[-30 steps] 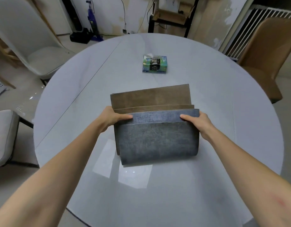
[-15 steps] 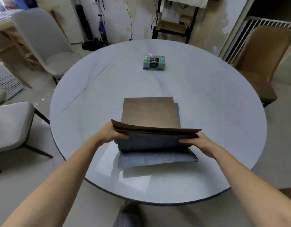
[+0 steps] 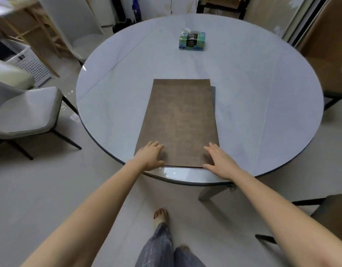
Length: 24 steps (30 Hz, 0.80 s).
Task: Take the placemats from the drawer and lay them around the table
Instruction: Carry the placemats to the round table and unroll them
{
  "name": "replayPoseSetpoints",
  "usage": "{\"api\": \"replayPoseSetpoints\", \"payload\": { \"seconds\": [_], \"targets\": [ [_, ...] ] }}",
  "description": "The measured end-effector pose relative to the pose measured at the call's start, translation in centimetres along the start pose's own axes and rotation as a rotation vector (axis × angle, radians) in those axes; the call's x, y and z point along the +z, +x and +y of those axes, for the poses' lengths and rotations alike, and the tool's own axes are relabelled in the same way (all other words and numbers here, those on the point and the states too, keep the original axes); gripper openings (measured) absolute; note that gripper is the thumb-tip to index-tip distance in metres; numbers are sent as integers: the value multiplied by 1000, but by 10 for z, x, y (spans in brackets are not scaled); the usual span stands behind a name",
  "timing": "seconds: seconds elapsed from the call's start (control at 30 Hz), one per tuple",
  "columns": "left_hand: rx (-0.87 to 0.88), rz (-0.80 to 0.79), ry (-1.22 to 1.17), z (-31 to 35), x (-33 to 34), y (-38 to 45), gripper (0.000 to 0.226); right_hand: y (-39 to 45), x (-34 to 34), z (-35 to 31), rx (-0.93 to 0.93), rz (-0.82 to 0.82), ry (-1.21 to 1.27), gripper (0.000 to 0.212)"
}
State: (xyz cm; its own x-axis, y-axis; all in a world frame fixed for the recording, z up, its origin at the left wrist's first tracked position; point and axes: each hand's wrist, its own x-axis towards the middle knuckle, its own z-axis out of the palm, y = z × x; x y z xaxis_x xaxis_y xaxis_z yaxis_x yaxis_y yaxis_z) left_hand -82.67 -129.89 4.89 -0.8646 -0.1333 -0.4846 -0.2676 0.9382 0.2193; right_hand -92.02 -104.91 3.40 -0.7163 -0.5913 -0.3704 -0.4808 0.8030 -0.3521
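My left hand (image 3: pixel 150 156) and right hand (image 3: pixel 218 160) lay flat, fingers extended, pressing the near corners of the placemat stack (image 3: pixel 178 122). Stack sat at the round table's (image 3: pixel 262 105) near edge, long axis pointing away from me. Top mat brown, suede-like, rectangular; grey mat edge (image 3: pixel 213 97) protruded at the right. Tissue pack (image 3: pixel 192 40) toward the far edge.

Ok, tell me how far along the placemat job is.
Done: the placemats are out of the drawer and lie as one flat stack at the near edge of the round table, brown one on top, a grey edge showing on the right. In hand: the left hand and right hand rest flat on the stack's near corners. Left: none is laid at a seat yet.
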Motion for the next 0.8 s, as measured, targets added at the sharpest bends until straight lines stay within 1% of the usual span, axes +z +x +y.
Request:
{"api": "replayPoseSetpoints", "payload": {
  "seconds": [0.07,0.17,0.23,0.37,0.47,0.53,0.6,0.63,0.67,0.73,0.8],
  "targets": [
    [11,51,44,14,7,14,80,13,10,-1,6,53,-74,74],
    [34,51,118,25,25,33,96,29,26,5,22,-17,-174,85],
    [55,24,157,23,40,43,100,34,35,11,8,-49,-191,89],
    [88,25,88,15,50,52,99,37,40,20,-58,-20,-180,83],
    [105,-48,52,14,46,54,98,35,37,23,-54,-60,-133,76],
    [113,-102,28,12,39,55,90,36,32,22,-51,-69,-137,65],
    [144,-126,35,10,33,53,71,38,26,17,-54,-75,-224,52],
    [163,-128,48,9,31,51,62,39,24,14,-55,-82,-271,51],
    [180,-125,71,9,30,50,56,38,21,11,-51,-91,-304,56],
    [196,-100,152,12,28,46,51,42,15,8,-39,-112,-336,63],
    [207,-49,229,15,29,42,47,46,5,5,-32,-143,-329,58]
  ]
}}
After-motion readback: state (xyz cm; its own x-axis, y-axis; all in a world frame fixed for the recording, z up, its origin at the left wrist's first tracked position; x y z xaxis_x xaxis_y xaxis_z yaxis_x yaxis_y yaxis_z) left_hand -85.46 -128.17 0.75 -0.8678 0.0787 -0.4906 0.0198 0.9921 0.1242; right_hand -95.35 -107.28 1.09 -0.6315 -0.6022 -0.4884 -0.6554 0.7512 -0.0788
